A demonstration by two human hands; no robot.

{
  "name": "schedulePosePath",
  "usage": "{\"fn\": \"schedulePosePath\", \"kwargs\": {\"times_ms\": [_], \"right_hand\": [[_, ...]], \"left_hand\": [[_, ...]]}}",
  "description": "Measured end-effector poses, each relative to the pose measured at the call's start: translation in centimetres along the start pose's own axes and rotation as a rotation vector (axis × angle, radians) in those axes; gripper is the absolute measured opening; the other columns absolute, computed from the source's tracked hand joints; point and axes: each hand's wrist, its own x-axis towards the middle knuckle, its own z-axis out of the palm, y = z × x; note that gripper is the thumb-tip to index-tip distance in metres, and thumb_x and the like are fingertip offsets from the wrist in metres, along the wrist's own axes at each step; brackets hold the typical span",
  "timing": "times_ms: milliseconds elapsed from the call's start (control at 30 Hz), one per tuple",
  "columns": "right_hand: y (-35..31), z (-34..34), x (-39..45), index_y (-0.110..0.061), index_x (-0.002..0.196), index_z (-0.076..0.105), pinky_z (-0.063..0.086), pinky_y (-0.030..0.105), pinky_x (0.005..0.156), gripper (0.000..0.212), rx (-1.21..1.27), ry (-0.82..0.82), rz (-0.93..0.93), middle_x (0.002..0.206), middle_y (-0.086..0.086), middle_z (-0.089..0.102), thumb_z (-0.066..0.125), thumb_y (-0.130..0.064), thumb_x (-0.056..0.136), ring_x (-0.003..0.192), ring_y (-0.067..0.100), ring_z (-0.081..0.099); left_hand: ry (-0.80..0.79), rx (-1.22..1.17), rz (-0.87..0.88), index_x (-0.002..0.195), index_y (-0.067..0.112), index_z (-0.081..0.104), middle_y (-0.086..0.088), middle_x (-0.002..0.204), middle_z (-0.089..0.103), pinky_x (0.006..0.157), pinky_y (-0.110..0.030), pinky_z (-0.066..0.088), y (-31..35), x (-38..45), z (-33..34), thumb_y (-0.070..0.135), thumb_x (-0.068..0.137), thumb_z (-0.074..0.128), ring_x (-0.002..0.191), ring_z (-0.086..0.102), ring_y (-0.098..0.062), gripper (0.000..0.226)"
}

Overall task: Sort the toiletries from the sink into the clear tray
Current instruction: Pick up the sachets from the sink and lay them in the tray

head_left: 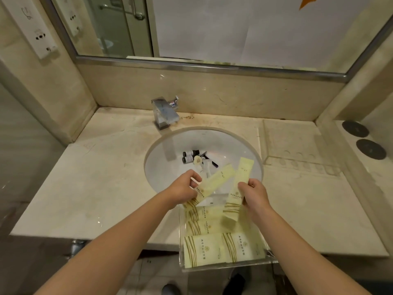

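My left hand pinches a long pale yellow packet that slants up to the right over the sink's front rim. My right hand grips a second long yellow packet, held nearly upright. Below them the clear tray sits on the counter's front edge and holds several yellow packets. In the white sink lie two small dark bottles, a round soap and some clear-wrapped items.
A chrome faucet stands behind the basin. A clear ridged tray lies on the marble counter at the right, with two dark round discs beyond it. A mirror and wall sockets are above.
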Motion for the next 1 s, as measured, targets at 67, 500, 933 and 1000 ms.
{"fn": "schedulePosePath", "kwargs": {"times_ms": [67, 500, 933, 1000], "right_hand": [[0.9, -0.2, -0.4, -0.007, 0.087, 0.052, 0.056, 0.043, 0.071, 0.006, 0.052, -0.045, 0.058, 0.089, 0.013, 0.065, 0.054, -0.002, 0.086, 0.078, 0.027, 0.063], [3.5, -0.7, -3.0, -0.003, 0.113, 0.058, 0.061, 0.035, 0.071, 0.021, 0.158, -0.179, 0.298, 0.107, 0.021, 0.068, 0.057, -0.014, 0.095, 0.089, 0.033, 0.069], [4.0, -2.1, -1.9, -0.016, 0.089, 0.06, 0.051, 0.034, 0.063, 0.011, -0.522, 0.023, -0.038, 0.09, 0.002, 0.064, 0.058, -0.008, 0.083, 0.065, 0.018, 0.063], [4.3, -2.4, -1.8, -0.014, 0.084, 0.062, 0.052, 0.036, 0.069, 0.01, -0.607, 0.006, -0.039, 0.088, 0.005, 0.067, 0.059, -0.006, 0.081, 0.067, 0.019, 0.062]], "left_hand": [[0.004, 0.017, -0.01, 0.103, 0.022, 0.056, -0.003, 0.097, 0.054, 0.072, -0.039, 0.056, -0.5, 0.0, 0.1, -0.01, 0.082, 0.049, 0.081, 0.057, -0.02, 0.039], [0.051, 0.077, -0.016, 0.097, 0.019, 0.062, -0.001, 0.093, 0.061, 0.078, -0.04, 0.06, -1.6, -0.3, 0.6, -0.01, 0.082, 0.046, 0.085, 0.064, -0.022, 0.036], [0.013, 0.116, 0.006, 0.102, 0.02, 0.063, -0.001, 0.089, 0.06, 0.078, -0.039, 0.059, -1.7, -0.5, 0.4, -0.005, 0.087, 0.048, 0.08, 0.062, -0.019, 0.033], [-0.002, 0.14, 0.022, 0.102, 0.02, 0.064, -0.002, 0.088, 0.06, 0.079, -0.04, 0.059, -1.6, -0.6, 0.3, -0.006, 0.086, 0.049, 0.08, 0.062, -0.021, 0.035]]}}
